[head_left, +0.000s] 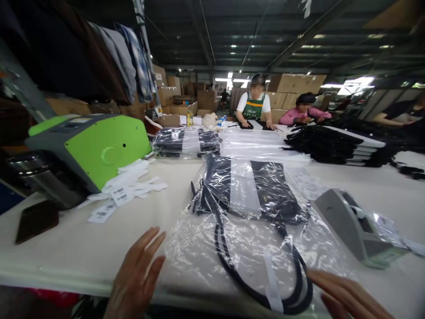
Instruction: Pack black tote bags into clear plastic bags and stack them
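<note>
A black handbag (277, 188) lies inside a clear plastic bag (195, 252) on the white table, with a pale paper band around its middle. Its long black handles (237, 279) loop toward me, and a white strip (272, 279) crosses them. My left hand (137, 270) hovers at the table's front edge, left of the plastic, fingers apart and nothing in it. At the lower right, my right hand (345, 292) has its fingers stretched out beside the handle loop, at the plastic's edge; whether it touches is unclear.
On the left stand a green and grey machine (106, 150), a dark flask (46, 177), a phone (37, 221) and printed labels (122, 190). A grey dispenser (358, 230) sits at right. Wrapped bags (169, 141) and a black stack (328, 144) lie farther back. Co-workers (255, 104) work opposite.
</note>
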`<move>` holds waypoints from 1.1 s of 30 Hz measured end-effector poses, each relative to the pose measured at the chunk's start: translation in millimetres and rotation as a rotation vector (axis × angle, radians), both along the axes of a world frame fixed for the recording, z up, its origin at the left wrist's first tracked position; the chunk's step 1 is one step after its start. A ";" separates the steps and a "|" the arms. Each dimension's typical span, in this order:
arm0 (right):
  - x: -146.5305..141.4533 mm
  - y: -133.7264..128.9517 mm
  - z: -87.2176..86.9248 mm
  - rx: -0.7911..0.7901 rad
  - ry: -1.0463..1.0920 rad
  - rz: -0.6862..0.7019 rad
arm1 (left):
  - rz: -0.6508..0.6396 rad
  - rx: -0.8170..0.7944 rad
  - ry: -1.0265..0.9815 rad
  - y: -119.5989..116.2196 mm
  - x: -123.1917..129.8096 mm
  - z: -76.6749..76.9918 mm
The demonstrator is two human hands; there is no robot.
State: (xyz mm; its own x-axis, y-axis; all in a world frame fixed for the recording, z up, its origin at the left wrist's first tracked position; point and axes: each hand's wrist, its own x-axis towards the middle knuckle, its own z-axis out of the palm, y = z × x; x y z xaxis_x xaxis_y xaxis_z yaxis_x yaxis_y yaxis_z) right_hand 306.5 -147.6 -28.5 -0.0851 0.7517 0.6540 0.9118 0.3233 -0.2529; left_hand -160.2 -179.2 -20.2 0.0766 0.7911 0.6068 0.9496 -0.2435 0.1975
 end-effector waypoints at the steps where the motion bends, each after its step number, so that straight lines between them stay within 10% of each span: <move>1: -23.8 13.1 18.3 -0.129 -0.098 0.173 | -0.027 0.014 0.025 22.3 17.0 11.4; 5: -133.3 83.3 59.2 -0.216 -0.282 0.408 | -0.093 -0.036 0.252 75.2 61.1 4.9; 9: -190.6 142.4 36.5 -0.295 -0.317 0.441 | -0.086 -0.043 0.427 75.5 43.2 -39.8; 14: -187.1 159.1 1.8 -0.400 -0.336 0.423 | -0.088 -0.002 0.483 43.5 3.5 -50.7; 21: -193.2 160.7 16.3 -0.474 -0.277 0.405 | 0.134 -0.119 0.157 -0.2 -22.8 -47.5; 33: -216.0 155.0 -9.8 -0.353 -0.289 0.274 | 0.252 -0.537 -0.156 9.9 9.0 -5.5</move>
State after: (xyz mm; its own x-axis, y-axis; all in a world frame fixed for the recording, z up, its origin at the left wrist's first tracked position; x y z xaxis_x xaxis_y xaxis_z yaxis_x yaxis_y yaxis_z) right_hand 90.5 7.4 -38.3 -0.4487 0.8466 0.2863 0.8543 0.5003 -0.1406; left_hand -151.2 -169.3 -25.7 -0.2105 0.9717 0.1072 0.9149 0.1572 0.3718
